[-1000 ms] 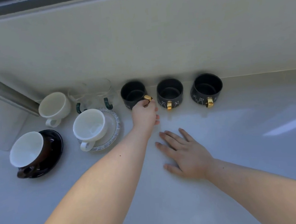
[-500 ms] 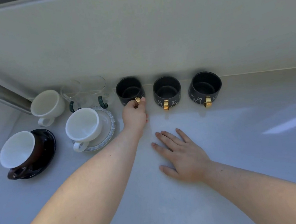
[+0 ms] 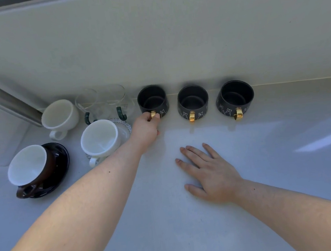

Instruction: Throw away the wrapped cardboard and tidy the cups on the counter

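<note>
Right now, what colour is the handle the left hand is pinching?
Gold, on the leftmost black cup, pinched by the left hand; head view.

A pale grey counter (image 3: 288, 173) fills the lower part of the view, smooth and faintly glossy. Along its far edge rises a plain cream wall (image 3: 172, 42), matt and unmarked, with a dark strip (image 3: 5, 4) across the top left corner. A bright streak of reflected light (image 3: 325, 139) lies near the counter's right edge.
</note>
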